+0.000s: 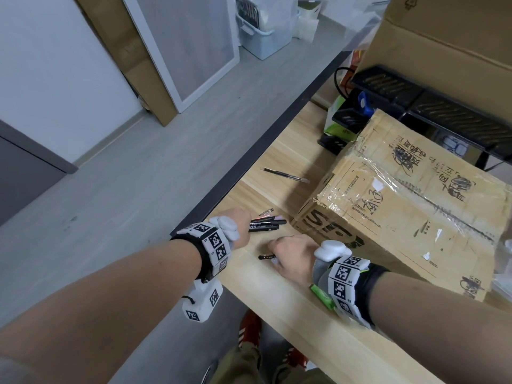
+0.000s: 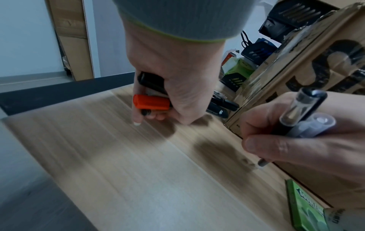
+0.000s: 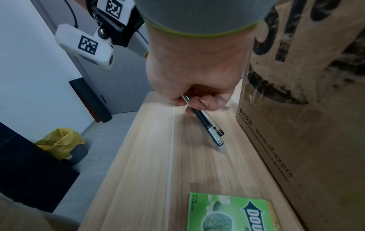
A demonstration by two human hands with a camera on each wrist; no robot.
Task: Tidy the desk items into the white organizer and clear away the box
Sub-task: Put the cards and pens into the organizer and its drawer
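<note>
Both hands grip pens, left hand (image 1: 243, 225) near the desk (image 1: 277, 286) edge, right hand (image 1: 291, 256) beside the box (image 1: 410, 206)

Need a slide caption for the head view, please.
Left hand grips a bundle of markers; right hand pinches a pen.

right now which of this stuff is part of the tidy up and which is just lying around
Part of the job:
markers, gripped in the left hand
pens, held in the right hand
loose pen on the desk
taped cardboard box
(the white organizer is not in view)

Just lying about:
green pack
black trays
yellow-bagged bin
</note>
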